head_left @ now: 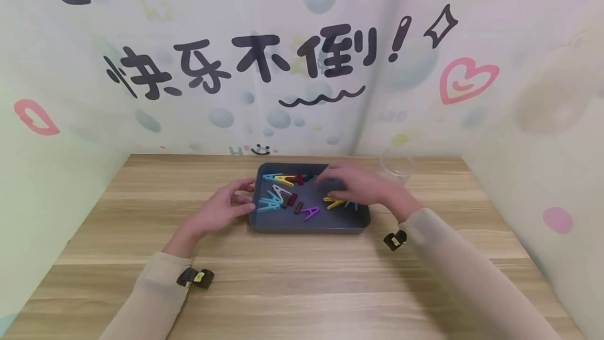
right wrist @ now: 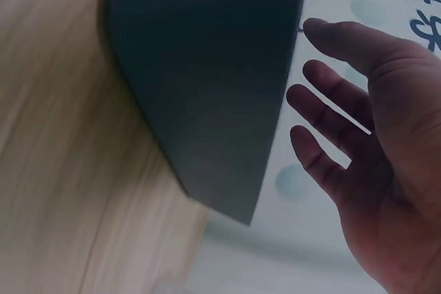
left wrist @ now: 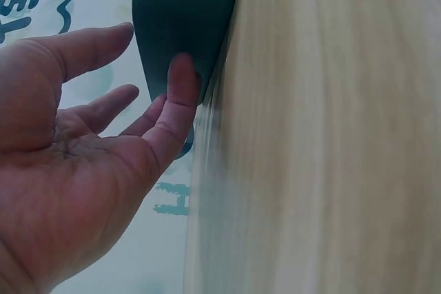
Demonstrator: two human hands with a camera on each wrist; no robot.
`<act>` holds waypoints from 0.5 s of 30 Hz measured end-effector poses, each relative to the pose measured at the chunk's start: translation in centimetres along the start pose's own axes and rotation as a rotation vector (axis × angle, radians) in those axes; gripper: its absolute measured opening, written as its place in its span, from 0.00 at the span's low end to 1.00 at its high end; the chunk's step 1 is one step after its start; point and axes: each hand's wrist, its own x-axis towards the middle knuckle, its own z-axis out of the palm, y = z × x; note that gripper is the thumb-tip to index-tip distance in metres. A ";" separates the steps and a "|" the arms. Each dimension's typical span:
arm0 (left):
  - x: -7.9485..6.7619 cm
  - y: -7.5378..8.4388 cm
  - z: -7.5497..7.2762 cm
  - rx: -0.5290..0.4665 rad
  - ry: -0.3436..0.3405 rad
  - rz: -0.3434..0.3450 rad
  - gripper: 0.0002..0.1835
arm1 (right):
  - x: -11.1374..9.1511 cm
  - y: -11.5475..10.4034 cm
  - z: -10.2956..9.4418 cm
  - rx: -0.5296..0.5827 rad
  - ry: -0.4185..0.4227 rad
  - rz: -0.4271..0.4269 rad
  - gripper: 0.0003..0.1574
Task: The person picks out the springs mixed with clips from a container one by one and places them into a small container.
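Note:
A dark grey rectangular tray [head_left: 306, 230] sits near the back of the table. Light-blue clothespins [head_left: 270, 203], a white clothespin [head_left: 281, 192], yellow clothespins [head_left: 284, 180] and a purple one [head_left: 310, 213] lie inside, among small dark red pieces [head_left: 293, 199] and brown pieces [head_left: 299, 207]. My left hand [head_left: 222, 206] is at the tray's left side, its fingers loosely bent; the thumb appears to touch the wall. Over the tray's right part hovers my right hand [head_left: 360, 182], fingers spread and slightly bent, holding nothing in the right wrist view. It partly covers the right-hand clothespins.
Behind the right forearm stands a clear plastic cup [head_left: 397, 164], partly hidden. The wood-grain table [head_left: 302, 287] meets a printed wall curtain [head_left: 255, 119] at its back edge. Side panels flank it. Each wrist wears a small black camera.

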 end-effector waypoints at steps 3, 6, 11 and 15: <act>-0.1 -0.1 0.0 -0.025 -0.013 0.003 0.36 | 0.9 -0.1 0.5 0.056 -0.039 0.010 0.24; -0.2 -0.1 0.0 -0.038 -0.022 -0.008 0.35 | 1.7 -0.3 1.0 0.091 -0.070 -0.008 0.23; -0.1 -0.1 0.0 -0.050 -0.035 -0.014 0.34 | 2.8 -1.1 1.1 0.127 -0.118 -0.027 0.22; 0.0 -0.2 0.0 -0.049 -0.034 -0.015 0.34 | 3.8 -1.5 1.3 0.119 -0.164 -0.028 0.21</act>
